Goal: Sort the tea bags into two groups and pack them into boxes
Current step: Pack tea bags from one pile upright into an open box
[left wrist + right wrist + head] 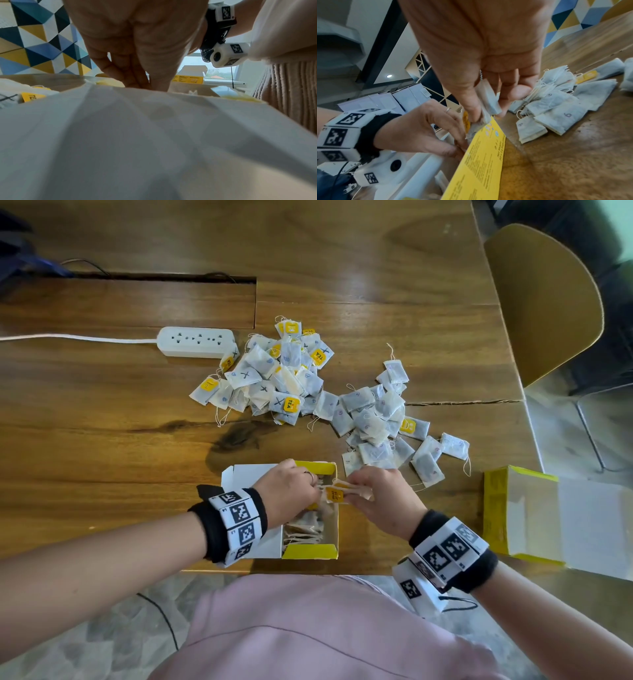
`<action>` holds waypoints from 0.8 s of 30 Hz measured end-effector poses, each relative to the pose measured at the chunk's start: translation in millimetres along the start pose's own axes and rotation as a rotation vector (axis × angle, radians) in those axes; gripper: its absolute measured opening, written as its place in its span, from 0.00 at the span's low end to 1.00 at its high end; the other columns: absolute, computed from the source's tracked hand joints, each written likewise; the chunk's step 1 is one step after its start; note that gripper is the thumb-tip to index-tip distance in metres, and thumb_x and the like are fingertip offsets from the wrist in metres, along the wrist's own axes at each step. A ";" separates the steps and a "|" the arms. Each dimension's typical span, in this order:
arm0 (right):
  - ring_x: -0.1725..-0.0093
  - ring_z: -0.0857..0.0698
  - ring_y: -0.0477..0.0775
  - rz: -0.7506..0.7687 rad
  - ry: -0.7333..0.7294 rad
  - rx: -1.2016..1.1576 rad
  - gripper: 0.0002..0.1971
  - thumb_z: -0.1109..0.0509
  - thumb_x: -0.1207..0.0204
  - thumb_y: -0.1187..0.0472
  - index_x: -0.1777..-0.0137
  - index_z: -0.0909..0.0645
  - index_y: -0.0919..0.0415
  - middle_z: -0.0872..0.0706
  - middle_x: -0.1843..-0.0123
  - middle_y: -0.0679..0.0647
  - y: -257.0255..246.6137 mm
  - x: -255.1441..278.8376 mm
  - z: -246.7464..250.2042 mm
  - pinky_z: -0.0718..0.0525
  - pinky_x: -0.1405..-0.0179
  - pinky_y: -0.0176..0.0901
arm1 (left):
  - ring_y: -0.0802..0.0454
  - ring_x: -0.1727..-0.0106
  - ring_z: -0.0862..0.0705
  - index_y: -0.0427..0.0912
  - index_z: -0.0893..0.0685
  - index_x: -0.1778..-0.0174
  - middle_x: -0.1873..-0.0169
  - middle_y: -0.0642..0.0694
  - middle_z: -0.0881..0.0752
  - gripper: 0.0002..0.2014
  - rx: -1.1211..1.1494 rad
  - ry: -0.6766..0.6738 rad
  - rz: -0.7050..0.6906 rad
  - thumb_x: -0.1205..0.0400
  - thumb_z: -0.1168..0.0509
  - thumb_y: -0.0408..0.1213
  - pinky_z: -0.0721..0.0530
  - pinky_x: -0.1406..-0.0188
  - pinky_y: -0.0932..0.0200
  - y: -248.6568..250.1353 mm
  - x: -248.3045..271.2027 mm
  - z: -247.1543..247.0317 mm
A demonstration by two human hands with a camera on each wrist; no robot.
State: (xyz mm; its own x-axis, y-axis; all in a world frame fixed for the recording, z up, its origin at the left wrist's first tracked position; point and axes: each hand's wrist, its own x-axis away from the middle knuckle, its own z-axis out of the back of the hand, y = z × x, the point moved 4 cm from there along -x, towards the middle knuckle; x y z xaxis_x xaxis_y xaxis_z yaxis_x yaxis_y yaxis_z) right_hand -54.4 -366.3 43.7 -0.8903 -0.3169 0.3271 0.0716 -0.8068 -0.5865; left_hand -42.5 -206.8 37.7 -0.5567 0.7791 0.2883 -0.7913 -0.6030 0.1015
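Observation:
An open yellow box (310, 552) lies at the table's near edge with tea bags stacked inside. My left hand (308, 494) reaches down into it; its fingertips (142, 83) vanish behind the white flap (154, 135), so its hold is hidden. My right hand (356, 491) pinches a small stack of tea bags (489, 98) with a yellow tag (335, 494) just above the box's right wall (481, 162). Beyond the box lie two loose heaps: tea bags marked X (270, 374) and tea bags marked 6 (380, 419).
A second open yellow box (496, 515) lies at the right near the table edge. A white power strip (197, 341) with its cord sits left of the X heap. A yellow chair (544, 299) stands past the table's right side.

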 end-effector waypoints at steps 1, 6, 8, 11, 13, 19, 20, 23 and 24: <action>0.54 0.18 0.56 -0.002 0.000 0.000 0.06 0.27 0.25 0.60 0.50 0.14 0.56 0.14 0.54 0.53 0.4 -0.2 0.2 0.19 0.53 0.55 | 0.52 0.75 0.18 0.49 0.13 0.76 0.77 0.52 0.17 0.14 -0.005 0.021 -0.012 0.47 0.15 0.34 0.24 0.72 0.62 0.1 -0.3 -1.0; 0.52 0.18 0.57 -0.018 -0.006 0.004 0.07 0.27 0.25 0.59 0.48 0.15 0.55 0.14 0.52 0.53 2.7 -0.3 -0.4 0.18 0.51 0.55 | 0.49 0.61 0.13 0.45 0.08 0.60 0.64 0.48 0.11 0.03 0.276 0.059 0.105 0.24 0.26 0.40 0.16 0.60 0.56 -10.4 11.9 -1.2; 0.52 0.18 0.56 -0.017 -0.006 0.000 0.07 0.27 0.24 0.59 0.48 0.14 0.55 0.14 0.52 0.52 2.1 -0.6 -1.0 0.18 0.51 0.55 | 0.47 0.56 0.13 0.41 0.09 0.53 0.59 0.45 0.10 0.08 0.437 0.037 0.200 0.18 0.33 0.39 0.15 0.54 0.53 -16.7 17.9 -2.5; 0.53 0.18 0.55 -0.011 -0.007 0.003 0.06 0.28 0.24 0.60 0.48 0.14 0.56 0.14 0.53 0.52 0.6 -0.5 -0.7 0.18 0.52 0.55 | 0.49 0.60 0.14 0.39 0.09 0.56 0.62 0.45 0.10 0.05 0.561 0.158 0.265 0.21 0.29 0.36 0.14 0.56 0.54 -19.4 24.8 -2.8; 0.53 0.18 0.55 -0.013 -0.011 0.009 0.06 0.28 0.24 0.59 0.49 0.14 0.56 0.14 0.53 0.52 0.1 -0.4 -0.4 0.18 0.52 0.54 | 0.52 0.62 0.14 0.39 0.09 0.57 0.63 0.46 0.10 0.04 0.587 0.189 0.277 0.21 0.28 0.36 0.13 0.58 0.56 -18.6 27.4 -3.6; 0.54 0.19 0.54 -0.018 -0.014 0.012 0.05 0.27 0.24 0.59 0.50 0.14 0.54 0.14 0.54 0.51 -0.5 -0.6 1.2 0.18 0.52 0.53 | 0.51 0.70 0.19 0.48 0.15 0.73 0.77 0.53 0.17 0.07 0.148 0.048 0.140 0.30 0.26 0.38 0.20 0.67 0.55 -4.3 23.3 -3.2; 0.54 0.19 0.54 -0.017 -0.011 0.012 0.05 0.27 0.24 0.59 0.50 0.14 0.55 0.14 0.54 0.51 -0.9 -0.4 1.4 0.18 0.52 0.53 | 0.51 0.68 0.20 0.49 0.16 0.73 0.77 0.53 0.17 0.07 0.051 -0.011 0.123 0.29 0.27 0.39 0.23 0.63 0.56 -0.5 21.6 -3.4; 0.54 0.18 0.54 -0.009 -0.006 0.018 0.06 0.27 0.25 0.59 0.49 0.14 0.55 0.13 0.53 0.51 -2.0 -0.4 1.7 0.18 0.52 0.53 | 0.50 0.56 0.23 0.48 0.14 0.59 0.64 0.51 0.14 0.09 -0.080 -0.180 0.083 0.18 0.39 0.40 0.31 0.49 0.53 8.8 17.3 -5.3; 0.53 0.18 0.54 -0.010 -0.007 0.018 0.06 0.27 0.25 0.59 0.49 0.14 0.55 0.13 0.53 0.52 -2.0 -0.5 1.5 0.18 0.52 0.53 | 0.50 0.55 0.24 0.48 0.14 0.55 0.62 0.51 0.15 0.10 -0.101 -0.204 0.070 0.17 0.41 0.39 0.33 0.48 0.53 10.5 16.1 -3.4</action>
State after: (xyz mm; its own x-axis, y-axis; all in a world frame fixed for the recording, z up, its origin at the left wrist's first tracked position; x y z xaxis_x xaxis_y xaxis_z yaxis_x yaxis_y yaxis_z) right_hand -53.4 -365.3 45.8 -0.8879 -0.3124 0.3376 0.0713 -0.8185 -0.5700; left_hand -60.6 -200.0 40.2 -0.5568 0.6785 0.4792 -0.7793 -0.6264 -0.0186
